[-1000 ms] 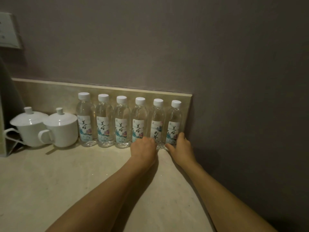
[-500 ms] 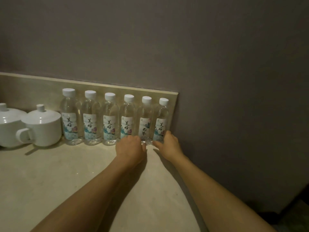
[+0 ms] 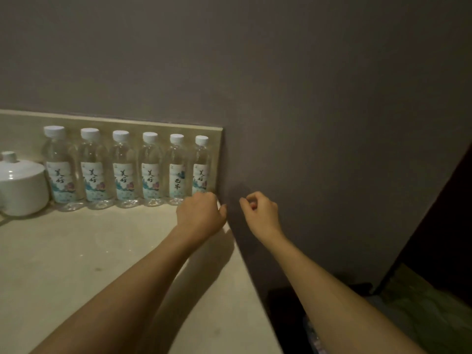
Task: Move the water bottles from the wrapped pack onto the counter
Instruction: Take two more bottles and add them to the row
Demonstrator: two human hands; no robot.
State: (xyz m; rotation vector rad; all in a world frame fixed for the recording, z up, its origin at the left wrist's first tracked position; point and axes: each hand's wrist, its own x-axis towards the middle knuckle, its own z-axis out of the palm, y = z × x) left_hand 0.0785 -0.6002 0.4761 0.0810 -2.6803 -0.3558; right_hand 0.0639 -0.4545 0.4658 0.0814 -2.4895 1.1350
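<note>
Several clear water bottles with white caps and pale labels stand in a row against the backsplash, from the leftmost bottle (image 3: 58, 169) to the rightmost bottle (image 3: 201, 167) at the counter's (image 3: 84, 264) far right corner. My left hand (image 3: 201, 214) hovers just in front of the rightmost bottle's base, fingers curled into a loose fist with nothing in it. My right hand (image 3: 260, 210) hangs past the counter's right edge in front of the wall, fingers curled, holding nothing. A pale bluish shape (image 3: 314, 335) lies low beside the counter, too dark to identify.
A white lidded cup (image 3: 21, 190) stands left of the bottle row. The beige backsplash (image 3: 127, 123) runs behind the bottles. A grey wall (image 3: 319, 123) closes the right side, with a dark gap and patterned floor (image 3: 421, 302) below right.
Both hands have drawn back from the two rightmost bottles. My right hand moved right, off the counter edge. The view has swung right, pushing cups and bottles leftward.
</note>
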